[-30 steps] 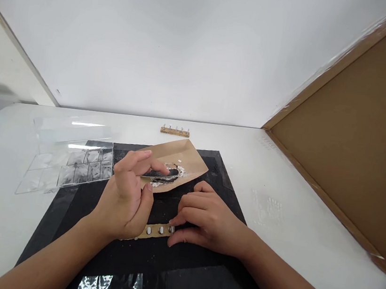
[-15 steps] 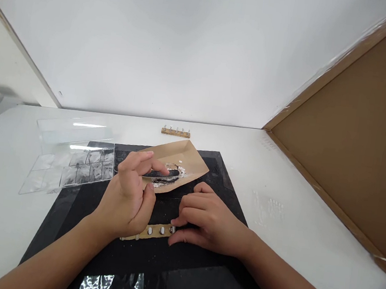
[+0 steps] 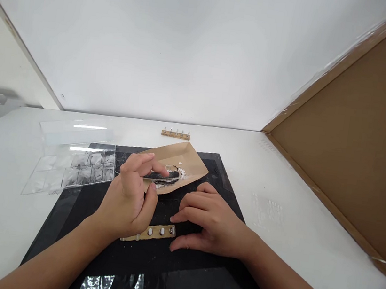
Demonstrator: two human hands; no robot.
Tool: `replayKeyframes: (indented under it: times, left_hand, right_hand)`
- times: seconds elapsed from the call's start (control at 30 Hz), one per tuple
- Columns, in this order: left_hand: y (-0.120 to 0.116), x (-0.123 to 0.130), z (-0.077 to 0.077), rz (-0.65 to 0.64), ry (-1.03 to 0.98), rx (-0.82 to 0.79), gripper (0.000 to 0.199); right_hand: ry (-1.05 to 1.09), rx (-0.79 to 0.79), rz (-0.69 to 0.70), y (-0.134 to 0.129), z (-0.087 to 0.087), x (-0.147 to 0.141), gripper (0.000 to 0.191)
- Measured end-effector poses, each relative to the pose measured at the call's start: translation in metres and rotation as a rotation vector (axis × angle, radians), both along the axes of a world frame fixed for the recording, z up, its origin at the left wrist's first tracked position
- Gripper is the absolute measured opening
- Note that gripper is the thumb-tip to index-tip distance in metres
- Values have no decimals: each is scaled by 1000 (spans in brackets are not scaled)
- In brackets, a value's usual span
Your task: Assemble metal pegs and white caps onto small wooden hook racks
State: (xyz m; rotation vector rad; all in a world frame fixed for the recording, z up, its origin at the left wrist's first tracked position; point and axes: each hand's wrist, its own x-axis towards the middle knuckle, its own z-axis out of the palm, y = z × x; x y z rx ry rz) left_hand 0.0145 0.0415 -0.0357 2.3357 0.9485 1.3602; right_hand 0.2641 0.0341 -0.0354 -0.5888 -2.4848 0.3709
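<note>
A wooden strip [image 3: 156, 231] lies on the black mat, with small white nail-like tips standing on it in a row. My left hand [image 3: 131, 193] is raised over the strip's left part and hides some of it. Its fingers are bent, the thumb stands apart from them, and nothing shows between them. My right hand [image 3: 209, 222] is at the strip's right end, thumb and forefinger spread around that end without visibly gripping it. Behind my left fingers, a dark, long tool like a nail file [image 3: 173, 175] lies in a brown paper tray [image 3: 195, 164], among small white bits.
A clear plastic box [image 3: 67, 182] with its lid raised stands at the left, its compartments holding whitish pieces. Behind the tray sits a second wooden strip [image 3: 176, 134] with several small pegs. A cardboard panel [image 3: 350, 137] rises at the right. The black mat [image 3: 197, 273] covers the front.
My right thumb and forefinger have parted at the strip's right end, baring the last white tip there. My left hand keeps nearly the same pose.
</note>
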Motion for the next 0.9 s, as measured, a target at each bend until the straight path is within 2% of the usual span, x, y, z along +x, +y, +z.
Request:
replayKeyframes:
  times: [0.17, 0.4, 0.5, 0.67, 0.9]
  left_hand:
    - [0, 1, 1, 0, -24, 11, 71]
    - [-2, 2, 8, 64, -14, 94, 56]
    - [-3, 3, 9, 76, -16, 101, 53]
    - [-1, 2, 4, 61, -32, 44, 64]
    - [-1, 2, 1, 66, -35, 25, 66]
  right_hand:
    - [53, 16, 68, -5, 6, 1, 30]
    - [21, 98, 104, -8, 1, -1, 13]
    - [4, 135, 88, -10, 1, -3, 12]
    - [5, 150, 85, -12, 2, -6, 15]
    - [-1, 153, 72, -12, 1, -7, 17]
